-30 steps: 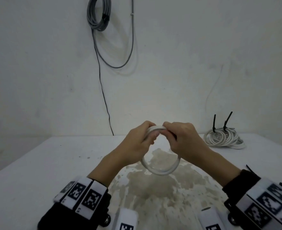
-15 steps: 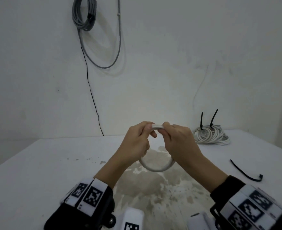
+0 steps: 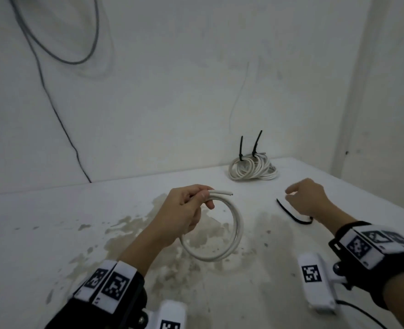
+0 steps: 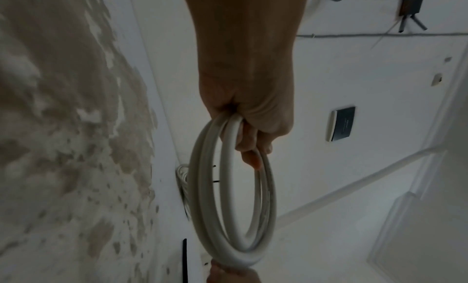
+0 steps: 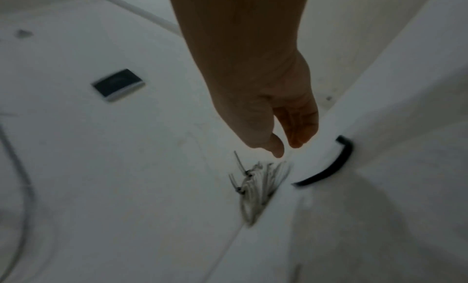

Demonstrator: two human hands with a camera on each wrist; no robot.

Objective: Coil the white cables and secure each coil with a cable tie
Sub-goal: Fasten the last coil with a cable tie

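My left hand (image 3: 191,205) grips a small white cable coil (image 3: 234,231) at its top, above the stained middle of the table; the coil hangs as a two-turn ring (image 4: 228,197) with its cut ends sticking out past my fingers. My right hand (image 3: 300,198) hovers empty with loosely curled fingers over a loose black cable tie (image 3: 291,213) lying on the table to the right. In the right wrist view the thumb and fingers (image 5: 291,135) hang just short of that tie (image 5: 334,167).
Tied white cable coils (image 3: 253,168) with two black tie tails sticking up sit at the back right by the wall. The white table (image 3: 53,233) has a peeled brownish patch in its middle. Grey cables (image 3: 60,51) hang on the wall at the back left.
My right hand has let go of the coil and moved right, down towards the black cable tie. The left hand keeps the coil alone. The view has swung to the right.
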